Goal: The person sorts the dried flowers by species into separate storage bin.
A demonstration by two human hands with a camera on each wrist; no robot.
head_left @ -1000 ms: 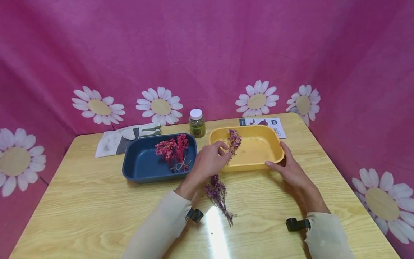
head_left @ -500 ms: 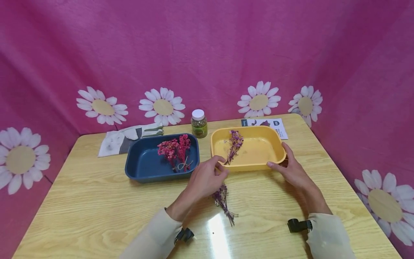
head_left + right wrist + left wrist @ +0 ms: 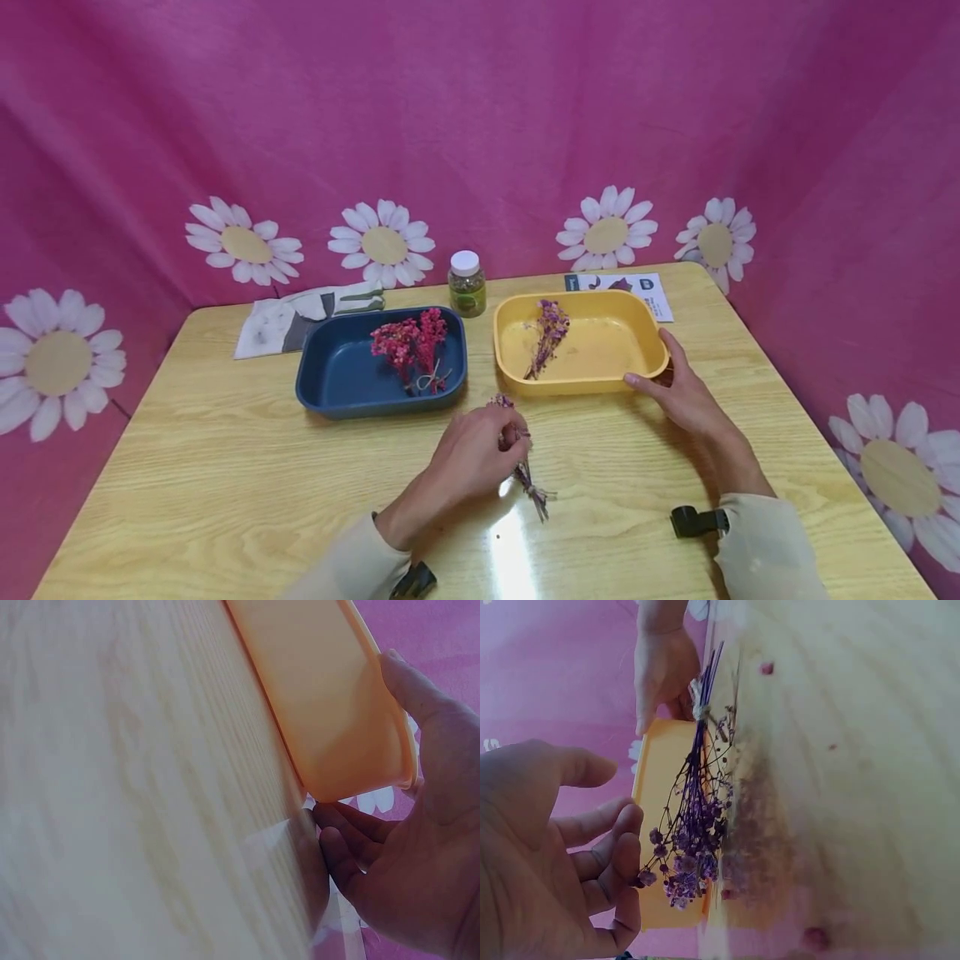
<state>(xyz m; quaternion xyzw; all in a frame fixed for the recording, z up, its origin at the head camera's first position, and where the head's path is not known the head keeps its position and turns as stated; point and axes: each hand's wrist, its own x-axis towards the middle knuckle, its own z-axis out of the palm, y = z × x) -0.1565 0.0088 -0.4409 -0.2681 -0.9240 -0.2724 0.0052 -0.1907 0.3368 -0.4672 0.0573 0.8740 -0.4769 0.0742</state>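
Note:
A tied bunch of dried purple flowers (image 3: 534,490) lies on the table in front of the yellow tray (image 3: 592,386). My left hand (image 3: 471,457) hovers over its upper part and hides some of the blossoms. In the left wrist view, the thumb and bent fingers stand apart, the fingertips beside the blossoms (image 3: 690,847), with nothing gripped. My right hand (image 3: 692,404) holds the yellow tray's near right corner, thumb at the rim and fingers by the base, as the right wrist view shows. Another purple bunch (image 3: 550,333) leans inside the tray at its left end.
Left of the yellow tray stands a dark blue tray (image 3: 330,409) holding pink dried flowers (image 3: 408,346). Behind are a white-lidded jar (image 3: 467,287), a printed card (image 3: 651,292) and gloves (image 3: 270,325). A pink cloth with daisies closes off the back and sides.
My left hand has let go of the purple bunch now in the yellow tray, and has moved back and down over the bunch on the table. My right hand stays at the tray's corner.

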